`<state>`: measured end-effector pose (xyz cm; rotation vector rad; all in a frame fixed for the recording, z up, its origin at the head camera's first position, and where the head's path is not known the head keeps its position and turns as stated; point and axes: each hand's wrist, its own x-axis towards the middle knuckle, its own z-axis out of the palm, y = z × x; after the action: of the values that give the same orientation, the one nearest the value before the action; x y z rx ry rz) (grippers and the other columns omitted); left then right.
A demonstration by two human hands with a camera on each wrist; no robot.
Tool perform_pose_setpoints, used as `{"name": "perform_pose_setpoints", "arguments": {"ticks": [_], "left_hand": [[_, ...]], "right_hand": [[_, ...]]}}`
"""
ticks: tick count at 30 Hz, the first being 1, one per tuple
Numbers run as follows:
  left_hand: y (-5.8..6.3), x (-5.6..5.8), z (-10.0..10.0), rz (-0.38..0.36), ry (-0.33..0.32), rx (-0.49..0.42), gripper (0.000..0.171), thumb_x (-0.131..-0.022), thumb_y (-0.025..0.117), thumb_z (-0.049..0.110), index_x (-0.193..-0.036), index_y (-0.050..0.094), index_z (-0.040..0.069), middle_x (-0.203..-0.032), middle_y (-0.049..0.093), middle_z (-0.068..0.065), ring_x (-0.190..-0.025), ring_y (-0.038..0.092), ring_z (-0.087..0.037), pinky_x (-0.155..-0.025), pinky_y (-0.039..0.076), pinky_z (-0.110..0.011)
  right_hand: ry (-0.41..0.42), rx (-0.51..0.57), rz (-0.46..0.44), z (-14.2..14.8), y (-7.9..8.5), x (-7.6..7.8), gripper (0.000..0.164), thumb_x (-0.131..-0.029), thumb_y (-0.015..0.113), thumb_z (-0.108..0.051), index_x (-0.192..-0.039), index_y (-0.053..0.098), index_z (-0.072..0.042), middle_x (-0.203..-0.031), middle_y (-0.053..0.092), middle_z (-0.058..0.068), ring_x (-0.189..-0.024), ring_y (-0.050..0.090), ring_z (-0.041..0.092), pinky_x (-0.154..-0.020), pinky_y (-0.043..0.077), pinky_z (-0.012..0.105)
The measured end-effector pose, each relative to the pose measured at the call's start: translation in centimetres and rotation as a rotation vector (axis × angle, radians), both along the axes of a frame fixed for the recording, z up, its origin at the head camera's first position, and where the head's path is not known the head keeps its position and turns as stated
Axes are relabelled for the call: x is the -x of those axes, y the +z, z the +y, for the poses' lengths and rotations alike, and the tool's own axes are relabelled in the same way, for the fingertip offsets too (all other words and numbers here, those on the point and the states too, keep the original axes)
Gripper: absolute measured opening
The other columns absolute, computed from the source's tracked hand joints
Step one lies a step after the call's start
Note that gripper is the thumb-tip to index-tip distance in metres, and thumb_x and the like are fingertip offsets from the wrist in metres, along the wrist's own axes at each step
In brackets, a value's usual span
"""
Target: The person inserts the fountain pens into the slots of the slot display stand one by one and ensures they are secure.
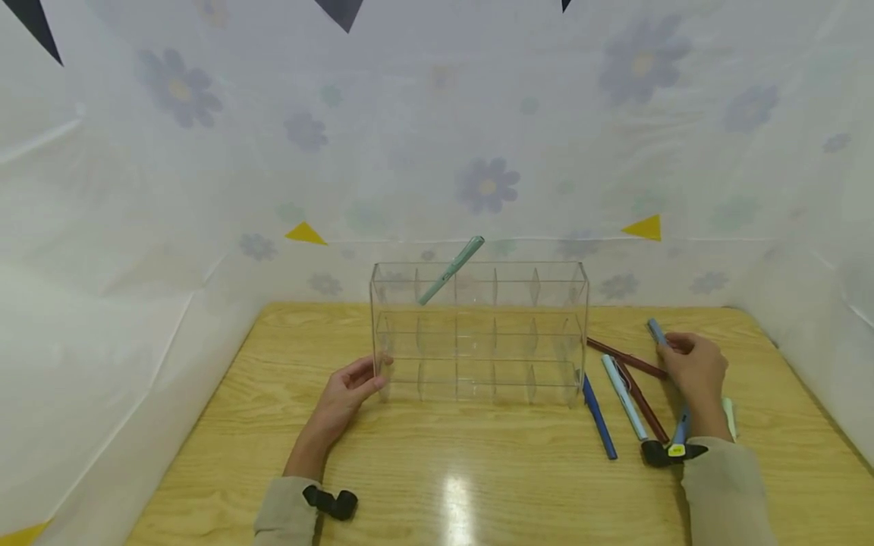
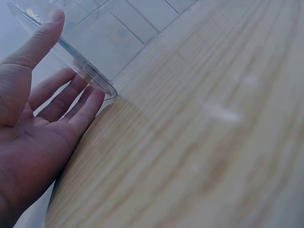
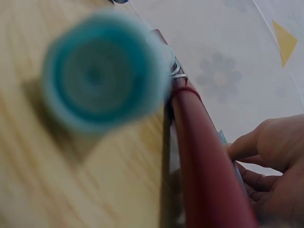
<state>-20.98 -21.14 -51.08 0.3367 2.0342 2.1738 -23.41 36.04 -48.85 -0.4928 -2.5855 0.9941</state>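
Observation:
A clear acrylic organizer with three tiers of compartments stands upright on the table. My left hand holds its lower left edge, thumb at the front and fingers behind the side wall; the left wrist view shows this hand up close. One light green pen leans in the top tier, tilted up to the right. On the right, my right hand pinches a grey-blue pen between thumb and fingers. In the right wrist view, a dark red pen partly hides that pen.
Between the organizer and my right hand lie a dark blue pen, a light blue pen and two dark red pens. Near the right wrist are a blue pen and a pale green pen, both partly covered. A patterned curtain rises behind the table.

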Motion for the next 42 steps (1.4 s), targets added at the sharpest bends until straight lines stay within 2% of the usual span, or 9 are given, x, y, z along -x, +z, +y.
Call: {"name": "perform_pose_setpoints", "arguments": {"ticks": [3, 5, 9, 13, 19, 22, 26, 35, 42], "left_hand": [[0.0, 0.0, 0.0, -0.006, 0.005, 0.004, 0.051, -0.101, 0.066, 0.005, -0.148, 0.050, -0.004, -0.147, 0.054, -0.024, -0.141, 0.047, -0.029, -0.100, 0.049, -0.024], [0.0, 0.0, 0.0, -0.016, 0.007, 0.002, 0.051, -0.101, 0.066, 0.006, -0.148, 0.050, -0.003, -0.147, 0.054, -0.023, -0.141, 0.047, -0.030, -0.101, 0.049, -0.024], [0.0, -0.1, -0.1, -0.015, 0.004, 0.006, 0.052, -0.101, 0.067, 0.006, -0.149, 0.049, -0.002, -0.148, 0.053, -0.023, -0.143, 0.043, -0.031, -0.101, 0.049, -0.024], [0.0, -0.1, -0.2, -0.013, 0.004, 0.007, 0.051, -0.101, 0.065, 0.004, -0.149, 0.049, -0.003, -0.149, 0.052, -0.023, -0.144, 0.042, -0.032, -0.101, 0.049, -0.023], [0.1, -0.1, -0.1, -0.021, 0.007, 0.004, 0.052, -0.101, 0.066, 0.005, -0.149, 0.049, -0.003, -0.148, 0.052, -0.023, -0.142, 0.044, -0.032, -0.100, 0.049, -0.023], [0.0, 0.0, -0.1, -0.016, 0.007, 0.003, 0.051, -0.101, 0.066, 0.005, -0.149, 0.050, -0.002, -0.148, 0.053, -0.023, -0.142, 0.045, -0.031, -0.100, 0.049, -0.024], [0.0, 0.0, -0.1, -0.008, 0.007, 0.007, 0.050, -0.101, 0.066, 0.007, -0.148, 0.052, -0.001, -0.148, 0.054, -0.021, -0.143, 0.045, -0.029, -0.101, 0.050, -0.024], [0.1, 0.2, 0.0, -0.012, -0.004, -0.001, 0.053, -0.101, 0.068, 0.010, -0.149, 0.050, -0.002, -0.149, 0.052, -0.022, -0.142, 0.045, -0.031, -0.101, 0.050, -0.025], [0.0, 0.0, 0.0, -0.022, 0.020, 0.013, 0.049, -0.101, 0.066, 0.006, -0.148, 0.053, 0.000, -0.147, 0.056, -0.019, -0.141, 0.047, -0.026, -0.102, 0.049, -0.024]], "right_hand": [[-0.027, 0.036, 0.007, -0.1, 0.4, 0.0, 0.039, -0.097, 0.064, -0.018, -0.129, 0.068, 0.005, -0.122, 0.069, 0.025, -0.087, 0.064, 0.015, -0.079, 0.048, 0.030], [-0.039, 0.069, 0.011, -0.1, 0.6, -0.1, 0.040, -0.098, 0.062, -0.019, -0.132, 0.067, 0.002, -0.126, 0.068, 0.022, -0.079, 0.055, -0.004, -0.070, 0.045, 0.019], [-0.052, 0.131, 0.035, -0.1, 0.9, -0.1, 0.039, -0.102, 0.058, -0.019, -0.136, 0.066, -0.002, -0.130, 0.065, 0.021, -0.074, 0.042, -0.019, -0.063, 0.042, 0.010], [-0.039, 0.234, 0.084, -0.1, 1.1, -0.1, 0.039, -0.105, 0.057, -0.019, -0.140, 0.063, -0.003, -0.129, 0.065, 0.015, -0.075, 0.052, -0.017, -0.064, 0.048, 0.009], [0.030, 0.540, 0.205, -0.1, 1.9, -0.2, 0.042, -0.102, 0.063, -0.010, -0.143, 0.059, 0.000, -0.099, 0.065, -0.018, -0.081, 0.064, -0.007, -0.066, 0.054, 0.012], [0.063, 0.695, 0.247, -0.3, 2.5, -0.5, 0.044, -0.100, 0.067, -0.010, -0.143, 0.060, -0.001, -0.098, 0.066, -0.018, -0.084, 0.065, -0.005, -0.065, 0.055, 0.014], [0.087, 0.800, 0.288, -0.4, 3.1, -0.8, 0.042, -0.099, 0.069, -0.011, -0.140, 0.062, -0.004, -0.100, 0.069, -0.016, -0.082, 0.066, -0.002, -0.062, 0.056, 0.015], [0.131, 0.824, 0.349, -1.3, 5.2, -1.3, 0.049, -0.097, 0.069, -0.003, -0.145, 0.059, -0.010, -0.099, 0.070, -0.008, -0.080, 0.068, 0.000, -0.066, 0.056, 0.015], [0.303, 0.763, 0.356, -2.2, 6.3, -1.9, 0.067, -0.099, 0.062, 0.004, -0.159, 0.039, -0.017, -0.105, 0.063, 0.000, -0.078, 0.071, 0.001, -0.067, 0.057, 0.017]]}}
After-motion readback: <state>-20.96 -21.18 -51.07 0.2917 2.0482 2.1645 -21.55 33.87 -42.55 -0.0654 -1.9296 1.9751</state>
